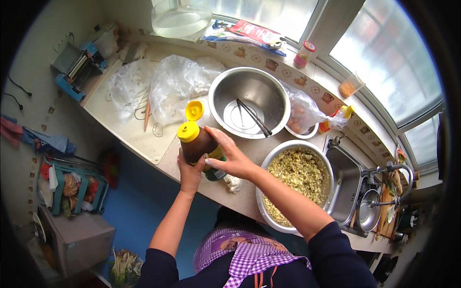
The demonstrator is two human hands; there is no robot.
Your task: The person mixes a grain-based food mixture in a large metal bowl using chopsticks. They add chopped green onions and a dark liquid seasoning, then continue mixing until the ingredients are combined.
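A dark brown squeeze bottle (197,147) with a yellow cap (188,132) is tilted over the counter edge, its yellow flip lid (194,111) standing open. My left hand (191,172) grips its near side. Against its right side lies my right hand (230,153), fingers along the upper body and thumb lower down. Behind the bottle stands a large steel bowl (223,108) with a pair of dark chopsticks (254,118) leaning in it. Under my right forearm, a second basin (260,201) holds chopped yellow-green filling (295,180). A crumpled white scrap (233,183) lies beside the bottle.
Clear plastic bags (173,82) and a wooden rolling pin (147,115) lie on a pale mat (119,126). A blue pasta machine (81,68) stands at far left. The sink (344,187) and its faucet (399,167) are right. A jar (304,54) stands on the windowsill.
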